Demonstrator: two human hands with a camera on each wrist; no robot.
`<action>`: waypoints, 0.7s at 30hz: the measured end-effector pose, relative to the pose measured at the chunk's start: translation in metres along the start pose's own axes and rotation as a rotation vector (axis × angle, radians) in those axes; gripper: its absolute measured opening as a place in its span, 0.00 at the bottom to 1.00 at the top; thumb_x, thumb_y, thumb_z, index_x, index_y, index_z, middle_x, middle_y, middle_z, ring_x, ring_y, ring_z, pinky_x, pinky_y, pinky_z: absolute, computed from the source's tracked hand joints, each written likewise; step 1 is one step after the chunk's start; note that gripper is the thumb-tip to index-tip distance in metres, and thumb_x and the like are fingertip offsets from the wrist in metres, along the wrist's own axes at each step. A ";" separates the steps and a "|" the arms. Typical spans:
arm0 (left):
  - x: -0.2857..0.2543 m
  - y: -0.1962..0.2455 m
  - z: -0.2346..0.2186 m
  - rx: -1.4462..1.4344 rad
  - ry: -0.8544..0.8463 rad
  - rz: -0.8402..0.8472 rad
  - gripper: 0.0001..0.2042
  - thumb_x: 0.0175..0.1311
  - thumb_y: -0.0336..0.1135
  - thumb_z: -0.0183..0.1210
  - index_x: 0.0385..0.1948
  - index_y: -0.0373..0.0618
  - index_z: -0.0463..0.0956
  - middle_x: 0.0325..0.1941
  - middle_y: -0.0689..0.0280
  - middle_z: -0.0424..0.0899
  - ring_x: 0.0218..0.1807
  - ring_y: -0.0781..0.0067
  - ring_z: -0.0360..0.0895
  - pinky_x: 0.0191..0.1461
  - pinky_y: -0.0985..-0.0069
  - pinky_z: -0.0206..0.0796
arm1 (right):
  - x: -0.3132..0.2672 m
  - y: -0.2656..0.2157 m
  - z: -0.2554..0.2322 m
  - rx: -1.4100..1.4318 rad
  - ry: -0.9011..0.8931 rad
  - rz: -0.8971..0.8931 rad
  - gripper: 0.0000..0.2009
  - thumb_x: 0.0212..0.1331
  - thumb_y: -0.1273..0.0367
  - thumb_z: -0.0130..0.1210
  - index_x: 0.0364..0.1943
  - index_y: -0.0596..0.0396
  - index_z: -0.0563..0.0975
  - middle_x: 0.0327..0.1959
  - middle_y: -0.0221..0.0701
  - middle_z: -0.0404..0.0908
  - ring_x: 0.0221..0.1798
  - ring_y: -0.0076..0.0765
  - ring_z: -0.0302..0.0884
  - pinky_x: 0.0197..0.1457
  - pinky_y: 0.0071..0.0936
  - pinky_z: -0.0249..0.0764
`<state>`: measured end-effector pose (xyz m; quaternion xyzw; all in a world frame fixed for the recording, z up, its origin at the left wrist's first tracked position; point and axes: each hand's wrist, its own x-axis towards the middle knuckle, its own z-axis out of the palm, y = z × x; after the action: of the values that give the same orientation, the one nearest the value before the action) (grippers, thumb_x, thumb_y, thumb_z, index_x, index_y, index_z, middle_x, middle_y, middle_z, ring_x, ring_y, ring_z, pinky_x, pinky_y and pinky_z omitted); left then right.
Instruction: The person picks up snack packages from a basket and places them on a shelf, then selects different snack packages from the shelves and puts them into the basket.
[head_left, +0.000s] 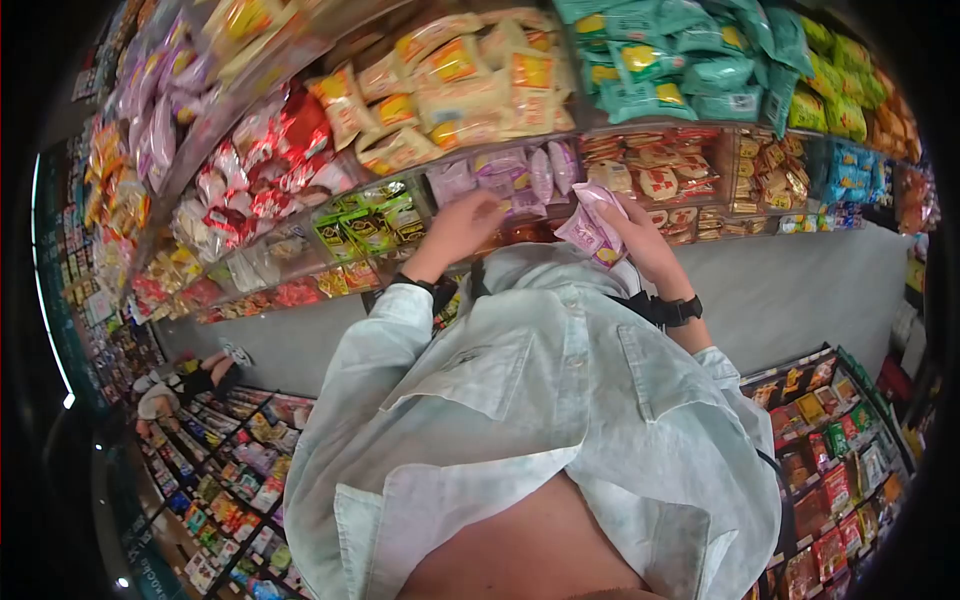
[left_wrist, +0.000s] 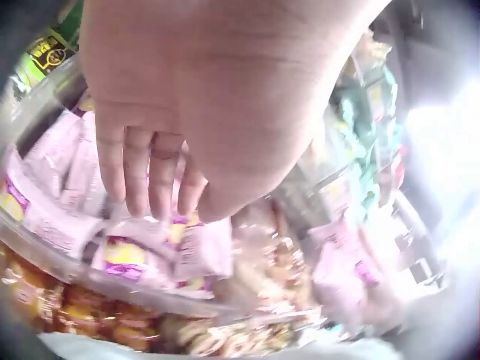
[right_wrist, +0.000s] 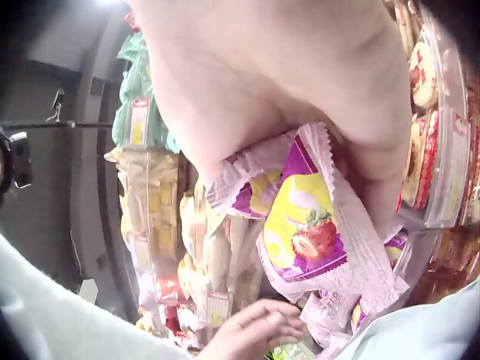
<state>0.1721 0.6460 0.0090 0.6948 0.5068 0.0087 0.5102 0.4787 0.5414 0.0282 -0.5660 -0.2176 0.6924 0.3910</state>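
Right hand (head_left: 640,240) grips purple packets (right_wrist: 304,232) near the bin rim (left_wrist: 135,293); left hand (head_left: 462,233), released, extends fingers over like packets; grey floor (head_left: 820,290) lies open alongside.

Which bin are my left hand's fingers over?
The bin of lilac packets, between the green packets and red-printed packets; your left hand has its fingers over these only.

Holds both arms (head_left: 390,325) forward, with the left hand (head_left: 462,230) over the near edge of the bin (left_wrist: 150,298) on relaxed, loosely extended fingers (left_wrist: 137,176), and with the right hand (head_left: 640,238) curled in a grip near that bin's right corner.
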 end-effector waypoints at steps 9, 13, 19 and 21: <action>-0.039 -0.024 0.019 -0.397 0.021 0.202 0.21 0.67 0.39 0.68 0.56 0.38 0.74 0.47 0.63 0.83 0.46 0.75 0.80 0.51 0.74 0.74 | -0.003 0.005 0.144 -0.156 0.159 -0.159 0.20 0.71 0.57 0.63 0.55 0.59 0.78 0.46 0.25 0.82 0.45 0.18 0.75 0.49 0.22 0.73; -0.014 -0.096 0.019 -0.671 0.249 0.052 0.14 0.70 0.35 0.64 0.51 0.39 0.75 0.45 0.65 0.84 0.43 0.79 0.81 0.46 0.77 0.75 | -0.017 0.030 0.154 -0.177 0.352 -0.177 0.18 0.72 0.57 0.61 0.52 0.58 0.78 0.41 0.22 0.79 0.41 0.17 0.71 0.44 0.20 0.69; 0.006 -0.085 -0.032 -0.743 0.490 0.170 0.28 0.70 0.36 0.64 0.67 0.36 0.63 0.56 0.57 0.82 0.48 0.70 0.83 0.50 0.73 0.78 | -0.056 0.048 0.170 0.009 0.406 -0.153 0.19 0.76 0.56 0.57 0.56 0.59 0.77 0.44 0.27 0.80 0.44 0.22 0.78 0.54 0.25 0.79; 0.003 -0.076 -0.035 -0.554 0.506 0.228 0.34 0.67 0.35 0.66 0.71 0.35 0.58 0.60 0.53 0.80 0.52 0.66 0.84 0.52 0.72 0.79 | -0.065 0.055 0.170 0.026 0.421 -0.154 0.19 0.76 0.57 0.57 0.56 0.59 0.77 0.43 0.27 0.81 0.44 0.21 0.78 0.54 0.25 0.79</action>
<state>0.1025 0.6702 -0.0303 0.5586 0.5144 0.3729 0.5331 0.3035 0.4816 0.0724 -0.6747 -0.1649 0.5297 0.4869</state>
